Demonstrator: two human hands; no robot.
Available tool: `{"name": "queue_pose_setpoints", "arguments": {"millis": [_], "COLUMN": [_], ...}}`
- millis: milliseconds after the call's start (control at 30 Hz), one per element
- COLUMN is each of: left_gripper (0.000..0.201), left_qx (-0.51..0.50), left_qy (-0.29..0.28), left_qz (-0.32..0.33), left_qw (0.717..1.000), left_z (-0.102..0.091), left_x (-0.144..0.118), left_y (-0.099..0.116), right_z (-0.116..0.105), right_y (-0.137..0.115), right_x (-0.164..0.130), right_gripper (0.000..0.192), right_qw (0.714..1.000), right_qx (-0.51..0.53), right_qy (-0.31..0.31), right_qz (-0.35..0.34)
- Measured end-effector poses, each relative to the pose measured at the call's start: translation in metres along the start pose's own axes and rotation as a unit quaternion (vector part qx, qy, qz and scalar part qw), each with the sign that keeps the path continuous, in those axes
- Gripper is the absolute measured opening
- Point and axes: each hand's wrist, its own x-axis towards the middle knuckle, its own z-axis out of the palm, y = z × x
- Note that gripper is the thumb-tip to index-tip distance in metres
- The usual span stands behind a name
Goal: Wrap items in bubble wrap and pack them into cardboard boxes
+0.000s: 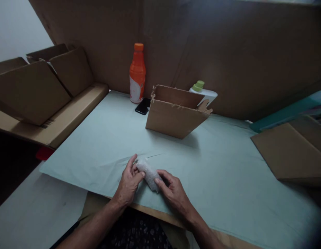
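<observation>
Between my two hands is a small bundle of bubble wrap point(149, 174), held slantwise just above the table's front part. What lies inside the wrap cannot be made out. My left hand point(129, 181) grips its upper left end, thumb across the top and index finger stretched away. At the lower right end, my right hand point(170, 186) pinches it between thumb and fingers. Farther back stands an open cardboard box point(173, 117) with torn upper edges.
An orange bottle point(137, 74) and a black phone point(142, 106) are behind the box's left side. A white bottle with a green cap point(198, 86) stands behind it. Cardboard boxes sit at left point(30, 91) and right point(292, 148). A pale green cloth point(98, 145) covers the table.
</observation>
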Motion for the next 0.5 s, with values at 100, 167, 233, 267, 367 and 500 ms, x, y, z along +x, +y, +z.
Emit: {"name": "queue_pose_setpoints", "arguments": {"millis": [100,167,233,267,367,500], "left_gripper": [0.082,0.083,0.08,0.076,0.064,0.067], "left_qx": [-0.01,0.014,0.066,0.102,0.233,0.379], "left_qy": [-0.02,-0.051,-0.082,-0.093,-0.123,-0.103], "left_qz": [-0.002,0.003,0.024,0.047,0.168,0.366], "left_qw": [1.0,0.999,0.994,0.989,0.95,0.844], "left_z": [0.007,0.011,0.016,0.018,0.023,0.038], "left_x": [-0.001,-0.003,-0.003,-0.002,0.007,0.043], "left_y": [0.006,0.009,0.01,0.011,0.021,0.067], "right_z": [-0.009,-0.017,-0.024,-0.027,-0.037,-0.054], "right_y": [0.005,0.007,0.006,0.004,0.0,0.003], "right_x": [-0.001,0.001,0.005,0.007,0.012,0.011], "right_gripper": [0.03,0.052,0.06,0.055,0.026,0.012], "right_qw": [1.0,0.999,0.997,0.996,0.996,0.998], "right_qx": [0.005,0.03,0.066,0.078,0.079,0.064], "right_qy": [0.004,-0.003,-0.026,-0.036,-0.036,0.0], "right_qz": [-0.02,-0.023,-0.011,-0.006,0.0,0.005]}}
